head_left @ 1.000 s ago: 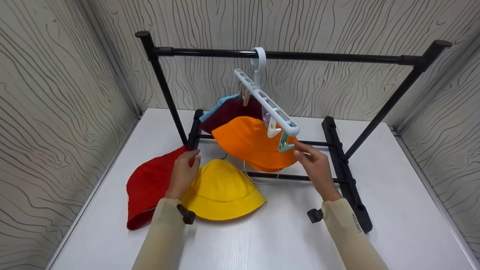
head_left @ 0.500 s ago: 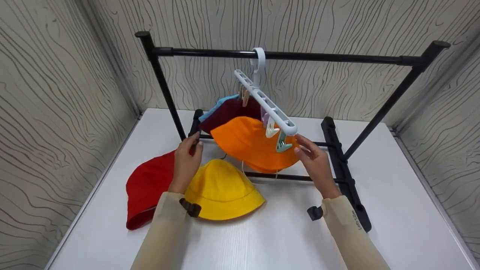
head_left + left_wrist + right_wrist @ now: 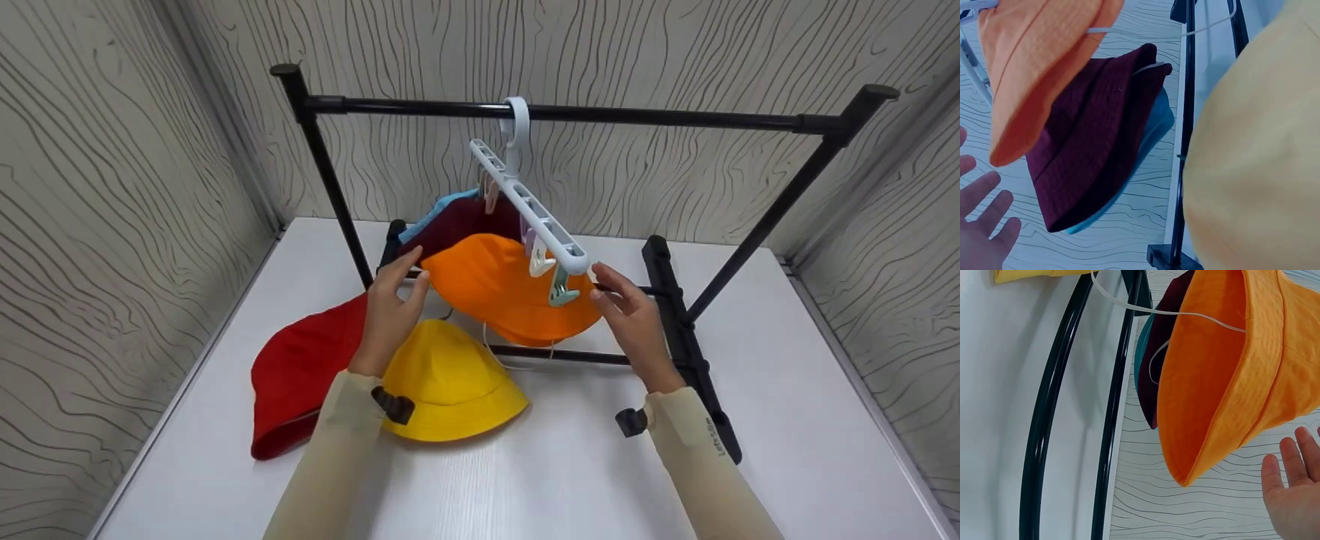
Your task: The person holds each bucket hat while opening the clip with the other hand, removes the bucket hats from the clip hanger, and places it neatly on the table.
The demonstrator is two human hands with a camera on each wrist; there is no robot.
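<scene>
An orange bucket hat [image 3: 495, 289] hangs from the front part of a pale blue clip hanger [image 3: 536, 210]. Behind it on the same hanger are a maroon hat [image 3: 1089, 135] and a light blue hat [image 3: 1157, 124], both partly covered. My left hand [image 3: 394, 315] is beside the orange brim's left edge, its fingers spread and apart from the cloth in the left wrist view. On the other side, my right hand [image 3: 636, 330] holds nothing, with its fingertips close to the right brim. A white clip [image 3: 540, 260] and a green clip [image 3: 562, 289] hang at the hanger's near end.
The hanger hooks over the top bar [image 3: 660, 116] of a black rack. A yellow hat [image 3: 454, 390] and a red hat [image 3: 304, 367] lie on the white table [image 3: 540, 465], partly behind my left arm. The orange hat's white strap [image 3: 1185, 313] dangles below it.
My left hand has moved up and right from above the yellow hat to the orange brim's left edge. My right fingers have drawn back from the green clip and straightened; the hanger's near end swung slightly left.
</scene>
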